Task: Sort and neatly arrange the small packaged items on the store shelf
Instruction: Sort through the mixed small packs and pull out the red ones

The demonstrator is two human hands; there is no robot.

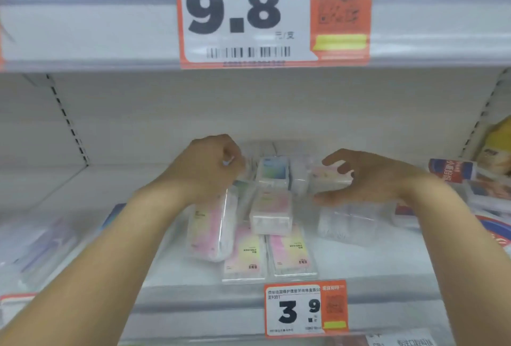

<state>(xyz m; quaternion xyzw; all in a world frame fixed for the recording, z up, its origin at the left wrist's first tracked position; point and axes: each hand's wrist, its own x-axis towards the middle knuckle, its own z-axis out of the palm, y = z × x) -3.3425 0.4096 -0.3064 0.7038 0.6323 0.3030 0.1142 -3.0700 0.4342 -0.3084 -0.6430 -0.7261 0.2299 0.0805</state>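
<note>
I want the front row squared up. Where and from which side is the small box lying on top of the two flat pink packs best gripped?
Probably by its two short side walls, coming from above and the front. The small box lies flat and free on the pink packs, with its top and front face exposed. The right hand is nearer, open over a pack behind it; the left hand pinches something small.

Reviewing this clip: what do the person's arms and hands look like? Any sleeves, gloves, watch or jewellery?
Both forearms are bare right up to the bottom edge of the frame, with no sleeve in view. The left hand and right hand wear no gloves. No watch, bracelet or ring shows on either wrist or on the visible fingers. The picture is too soft to judge the nails.
</note>
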